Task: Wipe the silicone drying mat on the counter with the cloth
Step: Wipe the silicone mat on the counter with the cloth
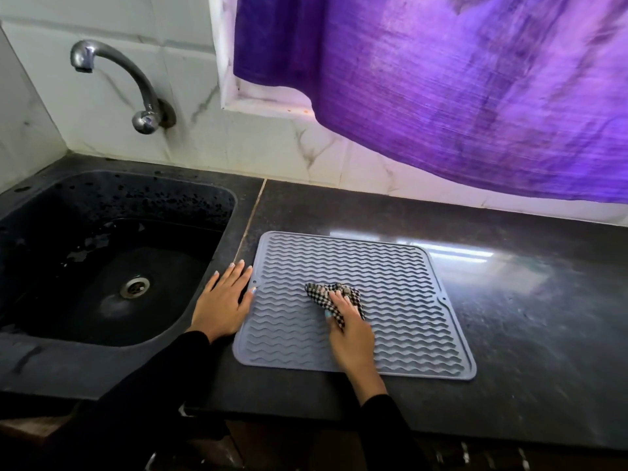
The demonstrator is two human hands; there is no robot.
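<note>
No readable writing or brand on any surface. Grey mat flat on dark desk, left edge just beside sink rim, near edge close to desk front. Right hand clutching checked cloth bunched on mat's middle-left. Left hand flat, fingers straight, on desk touching mat's left edge. Bare desk right of mat and beyond far edge. Purple curtain hanging above far wall; tap over sink.
</note>
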